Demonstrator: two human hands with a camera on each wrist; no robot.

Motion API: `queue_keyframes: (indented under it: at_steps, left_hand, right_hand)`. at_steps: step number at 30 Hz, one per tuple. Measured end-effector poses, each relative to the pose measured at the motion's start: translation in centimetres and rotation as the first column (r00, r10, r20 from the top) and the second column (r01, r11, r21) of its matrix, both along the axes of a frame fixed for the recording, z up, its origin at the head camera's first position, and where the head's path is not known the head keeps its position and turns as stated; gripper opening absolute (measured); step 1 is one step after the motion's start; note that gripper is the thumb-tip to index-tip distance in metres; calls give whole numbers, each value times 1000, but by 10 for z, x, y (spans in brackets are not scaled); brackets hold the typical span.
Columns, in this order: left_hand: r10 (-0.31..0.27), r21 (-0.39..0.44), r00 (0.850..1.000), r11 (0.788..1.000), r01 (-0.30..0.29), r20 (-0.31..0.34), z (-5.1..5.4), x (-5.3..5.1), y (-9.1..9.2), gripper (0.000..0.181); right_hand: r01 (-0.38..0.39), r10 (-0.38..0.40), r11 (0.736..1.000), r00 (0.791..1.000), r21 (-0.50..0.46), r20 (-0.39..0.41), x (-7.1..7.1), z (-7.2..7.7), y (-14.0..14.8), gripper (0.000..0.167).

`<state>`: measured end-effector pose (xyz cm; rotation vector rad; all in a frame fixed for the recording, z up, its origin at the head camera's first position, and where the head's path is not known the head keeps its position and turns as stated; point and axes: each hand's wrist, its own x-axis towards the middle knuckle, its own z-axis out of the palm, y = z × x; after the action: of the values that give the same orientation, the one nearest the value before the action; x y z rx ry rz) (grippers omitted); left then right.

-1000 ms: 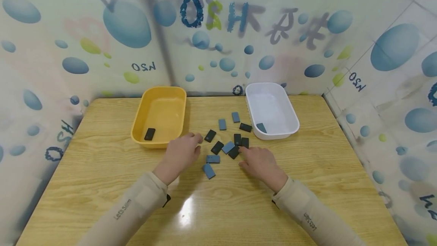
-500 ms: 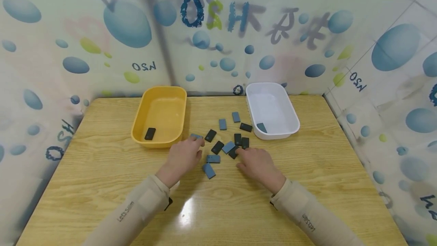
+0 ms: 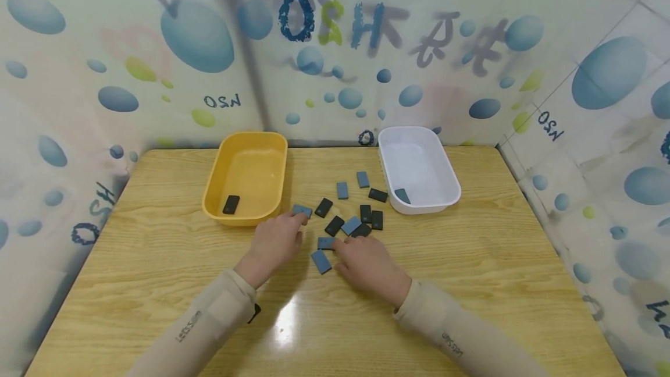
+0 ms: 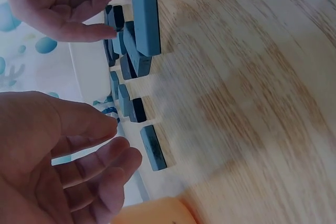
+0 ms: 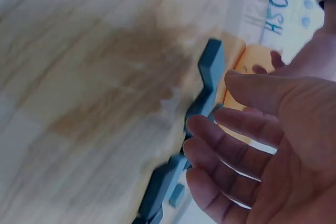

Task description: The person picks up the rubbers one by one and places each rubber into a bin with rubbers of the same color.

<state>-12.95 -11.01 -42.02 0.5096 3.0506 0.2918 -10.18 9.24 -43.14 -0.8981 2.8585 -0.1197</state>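
Observation:
In the head view, several blue and black rectangular tiles lie scattered mid-table. My left hand [image 3: 275, 243] is beside the yellow bin, its fingertips at a blue tile [image 3: 302, 210]; in the left wrist view the fingers are loosely bent with nothing between them. My right hand [image 3: 370, 263] hovers over the near side of the group, fingertips by another blue tile [image 3: 325, 243] and partly covering it. In the right wrist view these fingers are spread and relaxed, holding nothing. A further blue tile [image 3: 321, 262] lies just in front, and a black tile [image 3: 361, 230] is behind the right hand.
The yellow bin [image 3: 210, 205] at the back left contains one black tile [image 3: 231, 204]. At the back right stands a white bin [image 3: 454, 188] with a blue-grey tile [image 3: 402, 195] inside. A patterned wall borders the table's far edge.
My right hand has moved left, from the black tiles toward a blue tile. My left hand has drawn back slightly, uncovering the blue tile by the yellow bin.

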Motion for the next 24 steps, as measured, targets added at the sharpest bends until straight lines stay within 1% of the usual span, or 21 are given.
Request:
queue_keyframes:
  at_steps: [5, 7, 13, 19, 24]
  left_hand:
    - [-2, 3, 1000, 1000, 2, -10, -1, 0, -3, 22]
    - [2, 1, 1000, 1000, -2, -8, -1, 0, -4, 22]
    - [15, -3, 1000, 1000, -15, 11, -1, 0, -5, 21]
    - [18, -5, 1000, 1000, -18, 11, -1, 1, -6, 21]
    - [8, 5, 1000, 1000, -8, -22, -1, 1, -7, 21]
  right_hand:
    - [-30, 30, 999, 999, 25, -22, 3, -6, -12, 35]
    - [-36, 37, 999, 999, 30, -22, 4, -8, -15, 40]
    - [-57, 59, 997, 997, 48, -43, 5, -14, -22, 45]
    - [-73, 77, 995, 995, 62, -58, 7, -15, -27, 45]
    - [-86, 92, 993, 992, 77, -81, 7, -18, -30, 40]
